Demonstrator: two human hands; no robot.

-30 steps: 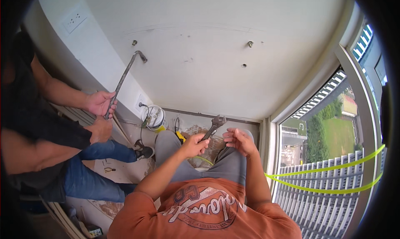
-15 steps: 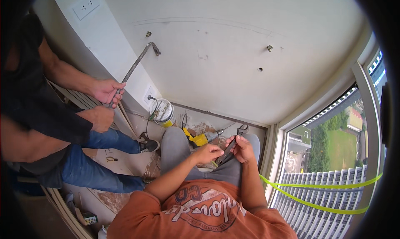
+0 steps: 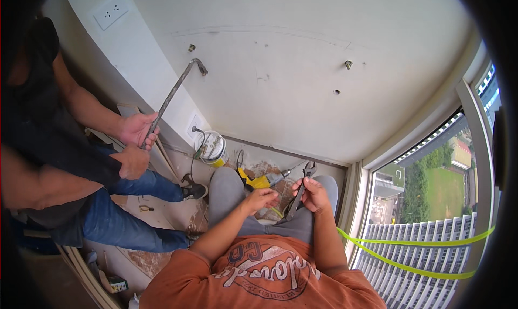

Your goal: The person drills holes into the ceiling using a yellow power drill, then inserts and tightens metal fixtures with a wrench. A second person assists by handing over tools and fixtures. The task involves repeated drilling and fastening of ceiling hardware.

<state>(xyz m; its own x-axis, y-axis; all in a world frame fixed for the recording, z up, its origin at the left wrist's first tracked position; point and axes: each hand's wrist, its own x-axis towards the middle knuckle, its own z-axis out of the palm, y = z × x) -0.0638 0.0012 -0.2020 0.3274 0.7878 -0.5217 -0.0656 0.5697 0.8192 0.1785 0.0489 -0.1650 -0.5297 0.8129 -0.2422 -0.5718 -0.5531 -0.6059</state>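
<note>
My right hand (image 3: 315,196) grips an adjustable wrench (image 3: 295,202) just below its head, jaws pointing up toward the wall, handle slanting down between my knees. My left hand (image 3: 259,201) hovers left of the handle, fingers curled together; whether anything small is in them is hidden. A yellow-green cord (image 3: 277,212) shows between that hand and the handle. Beyond my knees a yellow drill (image 3: 264,180) lies on the floor. At my left, a co-worker's hands (image 3: 136,130) hold a bent metal bar (image 3: 171,97), its hooked end at the wall.
Bolts (image 3: 348,65) stick out of the white wall (image 3: 280,55), near a drilled hole (image 3: 336,92). By the corner stands a white bucket (image 3: 212,146), beside a plugged-in cable (image 3: 193,162). Pliers (image 3: 145,208) lie near the co-worker's shoe (image 3: 195,191). A yellow-green strap (image 3: 415,243) crosses the window side.
My left hand has drawn back slightly from the wrench handle. The wrench has turned a little in my right hand, and its head shows more fully. The co-worker's arms have shifted slightly.
</note>
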